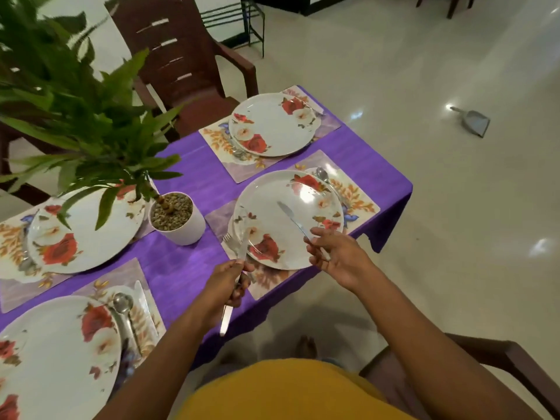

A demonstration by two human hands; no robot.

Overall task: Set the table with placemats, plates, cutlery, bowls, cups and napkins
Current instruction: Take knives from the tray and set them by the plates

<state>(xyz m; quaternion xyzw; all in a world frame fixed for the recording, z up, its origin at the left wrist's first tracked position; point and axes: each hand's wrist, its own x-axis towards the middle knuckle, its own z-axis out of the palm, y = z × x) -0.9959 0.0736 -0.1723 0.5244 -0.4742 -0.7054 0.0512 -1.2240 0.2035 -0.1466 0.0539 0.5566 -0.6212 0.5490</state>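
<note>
My right hand (336,253) pinches the handle of a slim steel table knife (292,219), blade angled up over the white floral plate (288,219) nearest me on its purple leaf-print placemat (266,280). My left hand (225,286) is curled round more steel cutlery (239,268), knives by the look of it, sticking out both ends of my fist. A fork (229,240) lies beside that plate, a spoon (322,174) at its far edge. The white potted plant (177,218) sits mid-table on the purple tablecloth (194,177).
</note>
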